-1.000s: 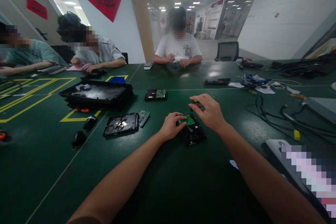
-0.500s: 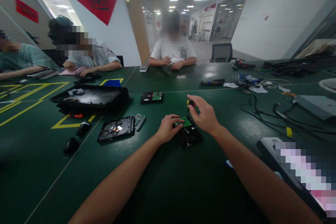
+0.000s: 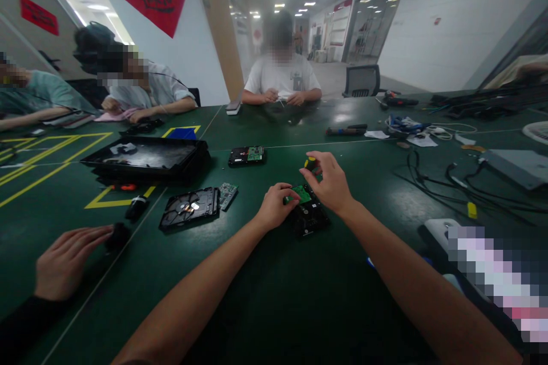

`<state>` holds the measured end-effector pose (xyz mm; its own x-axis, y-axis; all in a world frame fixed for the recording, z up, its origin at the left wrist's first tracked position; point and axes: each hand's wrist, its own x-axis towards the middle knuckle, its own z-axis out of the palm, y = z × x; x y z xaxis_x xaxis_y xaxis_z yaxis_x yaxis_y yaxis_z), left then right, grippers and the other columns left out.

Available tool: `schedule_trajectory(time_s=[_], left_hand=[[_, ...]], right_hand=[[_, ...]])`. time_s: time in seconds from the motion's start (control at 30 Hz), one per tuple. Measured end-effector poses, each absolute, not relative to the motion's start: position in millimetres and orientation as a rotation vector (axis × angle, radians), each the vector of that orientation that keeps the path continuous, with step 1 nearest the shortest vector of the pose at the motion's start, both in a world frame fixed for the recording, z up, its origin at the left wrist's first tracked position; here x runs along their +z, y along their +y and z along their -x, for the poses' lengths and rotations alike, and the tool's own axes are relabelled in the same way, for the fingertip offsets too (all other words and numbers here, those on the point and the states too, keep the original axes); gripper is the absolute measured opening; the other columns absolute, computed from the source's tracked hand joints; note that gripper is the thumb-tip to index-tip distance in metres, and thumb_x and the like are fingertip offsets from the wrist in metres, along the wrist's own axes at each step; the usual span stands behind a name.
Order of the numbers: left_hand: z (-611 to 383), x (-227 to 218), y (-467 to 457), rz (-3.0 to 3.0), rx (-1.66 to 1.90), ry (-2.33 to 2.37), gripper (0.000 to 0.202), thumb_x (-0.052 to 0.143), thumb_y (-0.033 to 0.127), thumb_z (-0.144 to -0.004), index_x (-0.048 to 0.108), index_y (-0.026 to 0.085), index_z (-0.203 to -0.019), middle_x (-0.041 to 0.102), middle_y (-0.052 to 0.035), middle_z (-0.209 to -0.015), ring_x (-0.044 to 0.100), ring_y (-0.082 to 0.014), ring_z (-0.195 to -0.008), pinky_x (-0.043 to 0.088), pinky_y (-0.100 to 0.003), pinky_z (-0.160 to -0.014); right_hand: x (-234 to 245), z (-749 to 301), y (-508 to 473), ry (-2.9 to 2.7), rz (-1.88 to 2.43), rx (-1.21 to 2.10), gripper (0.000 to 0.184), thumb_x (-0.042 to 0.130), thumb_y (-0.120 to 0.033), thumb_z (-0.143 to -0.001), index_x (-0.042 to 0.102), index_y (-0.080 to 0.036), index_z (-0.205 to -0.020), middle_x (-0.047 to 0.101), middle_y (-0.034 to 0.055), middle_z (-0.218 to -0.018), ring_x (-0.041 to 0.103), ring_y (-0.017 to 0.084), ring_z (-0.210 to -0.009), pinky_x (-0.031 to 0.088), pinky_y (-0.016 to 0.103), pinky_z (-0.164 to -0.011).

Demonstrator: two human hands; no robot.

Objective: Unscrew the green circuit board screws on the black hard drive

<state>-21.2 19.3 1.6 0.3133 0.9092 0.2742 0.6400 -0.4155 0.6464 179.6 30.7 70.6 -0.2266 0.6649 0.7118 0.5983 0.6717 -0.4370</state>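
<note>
A black hard drive (image 3: 311, 219) with a green circuit board lies on the dark green table in front of me. My left hand (image 3: 276, 205) grips its left side, fingers curled over the green board. Just above its upper right, my right hand (image 3: 329, 179) pinches a screwdriver (image 3: 310, 162) by its yellow and black handle; the shaft is not clearly visible. To the left lies an opened hard drive (image 3: 190, 208), with a loose circuit board (image 3: 228, 195) beside it. Farther back sits another hard drive (image 3: 247, 155) with its board showing.
At left, a co-worker's hand (image 3: 71, 259) touches a small black object (image 3: 117, 236). Stacked black panels (image 3: 148, 157) stand behind it. Cables (image 3: 422, 191), a grey metal box (image 3: 518, 165) and a large phone-like device (image 3: 436, 231) occupy the right. Another person sits opposite.
A co-worker's dark-sleeved hand has come in from the left to the black object. My right hand has shifted slightly, showing more of the screwdriver handle. My left hand stays on the drive.
</note>
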Motion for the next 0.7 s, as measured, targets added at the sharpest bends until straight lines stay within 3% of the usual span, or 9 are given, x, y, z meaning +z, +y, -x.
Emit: schedule_trajectory(time_s=[0.23,0.43,0.53,0.7], left_hand=[[20.9,3.4,16.6,-2.143,0.889,1.354,0.014,0.070,0.028,-0.090,0.079,0.028,-0.101,0.066,-0.0073,-0.126,0.060,-0.0282,-0.121,0.046,-0.049,-0.107],[21.3,-0.6,15.5,-2.132,0.913,1.353,0.016,0.069,0.028,-0.091,0.078,0.029,-0.103,0.065,-0.0062,-0.130,0.059,-0.0271,-0.123,0.044,-0.049,-0.110],[20.4,-2.7,14.8,-2.129,0.927,1.357,0.017,0.068,0.027,-0.092,0.078,0.029,-0.105,0.064,-0.0062,-0.132,0.058,-0.0267,-0.124,0.043,-0.048,-0.110],[20.7,-2.9,14.9,-2.124,0.930,1.348,0.017,0.069,0.026,-0.091,0.079,0.030,-0.104,0.064,-0.0055,-0.132,0.059,-0.0267,-0.124,0.043,-0.049,-0.111]], right_hand=[[67.1,-178.6,30.4,-1.906,0.945,0.104,0.040,0.054,-0.026,-0.099,0.048,-0.024,-0.138,0.061,0.0125,-0.128,0.066,0.024,-0.099,0.056,0.043,-0.091],[65.6,-185.1,33.2,-1.908,0.967,0.065,0.038,0.063,-0.034,-0.096,0.054,-0.024,-0.131,0.062,0.0123,-0.123,0.065,0.028,-0.104,0.057,0.046,-0.091],[65.5,-185.6,34.4,-1.922,0.925,0.131,0.040,0.058,-0.028,-0.098,0.050,-0.025,-0.136,0.063,0.0115,-0.126,0.066,0.027,-0.105,0.056,0.046,-0.093],[64.3,-184.4,32.9,-1.918,0.946,0.088,0.043,0.059,-0.030,-0.097,0.051,-0.026,-0.138,0.061,0.0118,-0.120,0.066,0.026,-0.097,0.059,0.046,-0.086]])
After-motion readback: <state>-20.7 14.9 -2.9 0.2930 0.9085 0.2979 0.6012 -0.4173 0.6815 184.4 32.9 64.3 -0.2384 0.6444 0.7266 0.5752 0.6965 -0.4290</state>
